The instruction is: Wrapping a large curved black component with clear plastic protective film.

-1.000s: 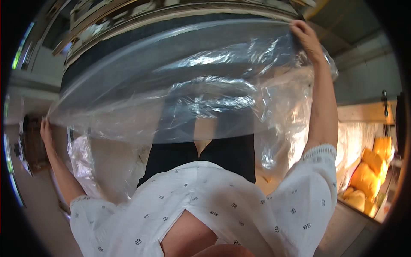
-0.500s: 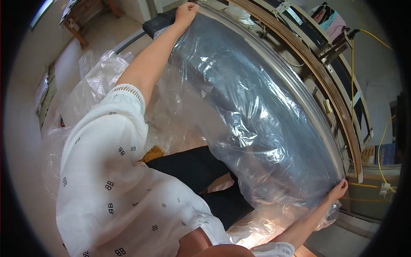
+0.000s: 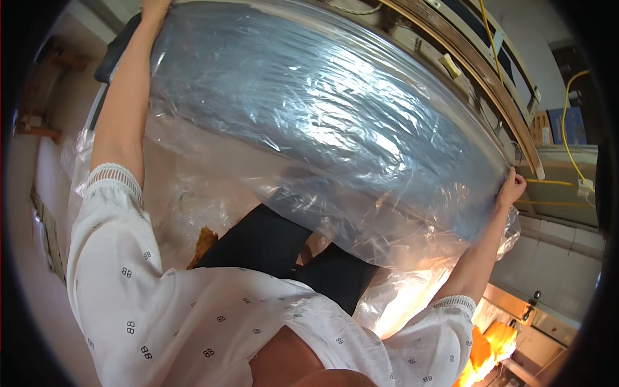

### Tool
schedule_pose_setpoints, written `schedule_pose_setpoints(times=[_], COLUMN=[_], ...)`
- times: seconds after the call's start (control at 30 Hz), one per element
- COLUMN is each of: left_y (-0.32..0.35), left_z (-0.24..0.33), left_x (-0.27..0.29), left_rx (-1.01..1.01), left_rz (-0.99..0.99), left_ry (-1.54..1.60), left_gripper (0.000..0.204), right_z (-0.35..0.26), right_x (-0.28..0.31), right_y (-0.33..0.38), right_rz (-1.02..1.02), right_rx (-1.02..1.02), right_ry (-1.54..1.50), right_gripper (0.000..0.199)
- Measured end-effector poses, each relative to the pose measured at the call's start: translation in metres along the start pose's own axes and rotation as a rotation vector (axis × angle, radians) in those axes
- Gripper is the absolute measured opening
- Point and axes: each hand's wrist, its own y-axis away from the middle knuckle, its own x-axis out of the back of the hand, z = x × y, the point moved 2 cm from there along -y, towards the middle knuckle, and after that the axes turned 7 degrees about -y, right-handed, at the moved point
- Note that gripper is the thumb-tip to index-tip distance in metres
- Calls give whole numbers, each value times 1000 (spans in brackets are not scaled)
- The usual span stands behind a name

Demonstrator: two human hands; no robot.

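A wide sheet of clear plastic film [image 3: 322, 97] stretches between my two hands, shiny and wrinkled over a grey-blue surface. My left hand [image 3: 155, 8] is at its far left corner, partly cut off by the top of the picture; its fingers look closed on the edge. At the right end my right hand [image 3: 511, 187] pinches the film's edge, fingers pressed together. The film's near part hangs in loose folds over my lap, above my black trousers [image 3: 258, 242].
Beyond the film runs a long brown rail [image 3: 464, 58], with a small pale yellow block [image 3: 450, 65] near it. A yellow cable [image 3: 565, 109] hangs at the right by a blue box [image 3: 567, 126]. Orange material [image 3: 493, 345] lies at the lower right.
My view has turned to the right. The film between my hands now looks flatter and more taut, with finer wrinkles. Both hands still hold its ends.
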Motion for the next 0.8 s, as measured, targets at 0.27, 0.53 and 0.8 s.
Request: schedule_pose_setpoints(times=[0.27,0.53,0.8], left_y=[-23,-49,-30], left_z=[-42,-80,-62], left_x=[-24,30,59], left_rx=[14,181,-24], left_rz=[-117,266,-237], left_ry=[345,210,-95], left_gripper=[31,26,58], right_z=[3,-18,-109], right_x=[14,-6,17], right_y=[1,1,58], right_rz=[89,115,35], right_rx=[-24,-40,195], right_ry=[142,-115,279], right_gripper=[35,33,33])
